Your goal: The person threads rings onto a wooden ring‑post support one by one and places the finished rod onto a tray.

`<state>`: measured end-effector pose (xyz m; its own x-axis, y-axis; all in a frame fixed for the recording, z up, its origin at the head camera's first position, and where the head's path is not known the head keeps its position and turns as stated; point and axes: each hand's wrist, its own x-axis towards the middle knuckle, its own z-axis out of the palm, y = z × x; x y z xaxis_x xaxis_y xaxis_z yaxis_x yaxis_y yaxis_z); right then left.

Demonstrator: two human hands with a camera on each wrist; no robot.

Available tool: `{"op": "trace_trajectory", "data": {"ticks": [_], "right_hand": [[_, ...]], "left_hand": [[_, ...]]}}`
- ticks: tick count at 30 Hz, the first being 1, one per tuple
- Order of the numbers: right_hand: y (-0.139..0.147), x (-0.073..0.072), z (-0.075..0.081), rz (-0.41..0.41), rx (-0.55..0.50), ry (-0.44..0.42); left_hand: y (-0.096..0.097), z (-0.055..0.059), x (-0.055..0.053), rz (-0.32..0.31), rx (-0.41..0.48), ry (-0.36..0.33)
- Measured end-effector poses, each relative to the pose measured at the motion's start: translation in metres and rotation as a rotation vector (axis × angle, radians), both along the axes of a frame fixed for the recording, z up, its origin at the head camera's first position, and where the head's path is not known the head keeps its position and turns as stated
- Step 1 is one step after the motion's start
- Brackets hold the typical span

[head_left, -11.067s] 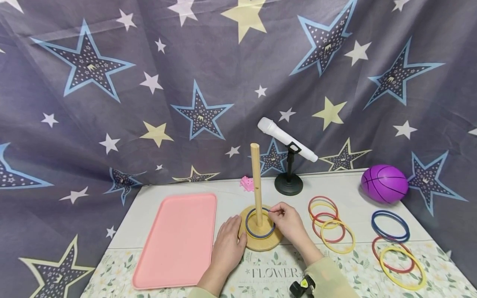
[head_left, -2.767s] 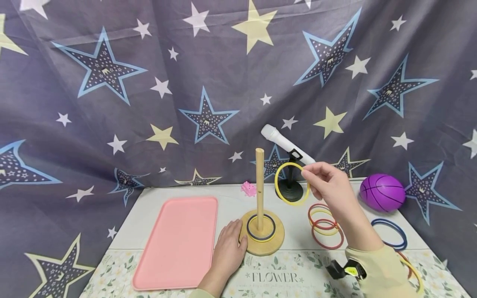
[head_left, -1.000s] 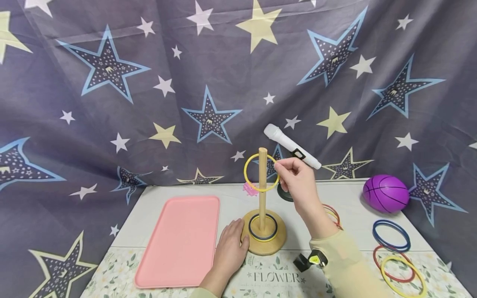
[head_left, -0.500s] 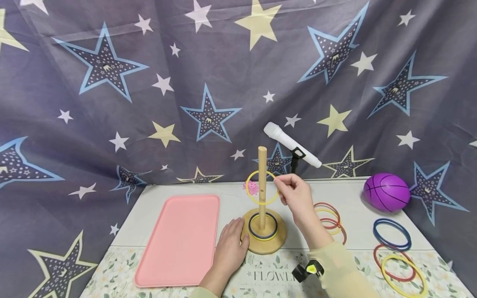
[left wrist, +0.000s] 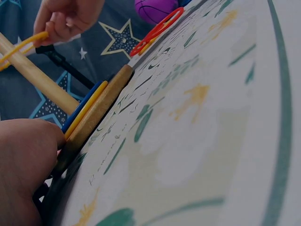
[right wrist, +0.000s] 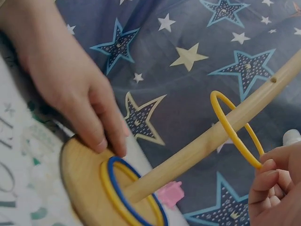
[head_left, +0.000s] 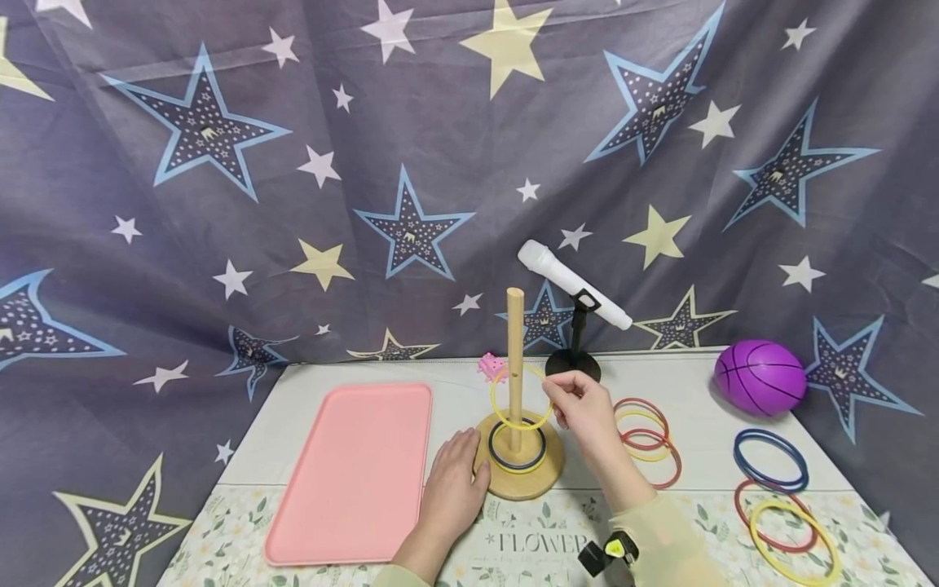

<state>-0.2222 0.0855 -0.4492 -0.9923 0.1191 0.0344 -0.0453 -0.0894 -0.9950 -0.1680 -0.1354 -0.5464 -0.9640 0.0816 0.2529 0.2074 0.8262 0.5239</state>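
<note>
A wooden peg stand, its upright post [head_left: 516, 350] on a round base [head_left: 519, 487], stands mid-table. My right hand [head_left: 587, 408] pinches a yellow ring [right wrist: 235, 136] by its right side. That ring encircles the post, held above the base, as the right wrist view shows. Around the foot of the post lie a blue ring [right wrist: 113, 169] and, beneath it, another yellow ring [right wrist: 104, 176]. With fingers extended, my left hand [head_left: 453, 489] rests at the left edge of the base.
A pink tray [head_left: 348, 473] lies at left. Behind the stand are a pink toy [head_left: 491, 365] and a white microphone [head_left: 572, 281] on a black stand. Red rings [head_left: 678, 469] and yellow ones overlap at right, near blue rings [head_left: 805, 465] and a purple ball [head_left: 760, 377].
Earlier, my right hand left a blue ring at the post's foot and lifted a yellow ring from the right-hand pile. It has since lowered that ring down the post. My left hand stays put.
</note>
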Motion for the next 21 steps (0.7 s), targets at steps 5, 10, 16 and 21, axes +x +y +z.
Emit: {"op": "trace_trajectory", "data": {"ticks": [5, 10, 16, 21], "right_hand": [[0.0, 0.001, -0.014, 0.002, 0.021, -0.028], [0.0, 0.002, -0.026, 0.017, 0.037, -0.042], [-0.002, 0.003, -0.038, 0.029, 0.057, -0.041], [-0.003, 0.003, -0.047, 0.038, 0.075, -0.04]], "left_hand": [[-0.001, -0.001, -0.001, -0.002, -0.002, 0.009], [0.0, 0.0, -0.001, 0.0, -0.005, 0.005], [0.0, 0.001, 0.001, 0.005, -0.006, -0.006], [0.0, 0.0, 0.001, 0.007, -0.005, -0.004]]}}
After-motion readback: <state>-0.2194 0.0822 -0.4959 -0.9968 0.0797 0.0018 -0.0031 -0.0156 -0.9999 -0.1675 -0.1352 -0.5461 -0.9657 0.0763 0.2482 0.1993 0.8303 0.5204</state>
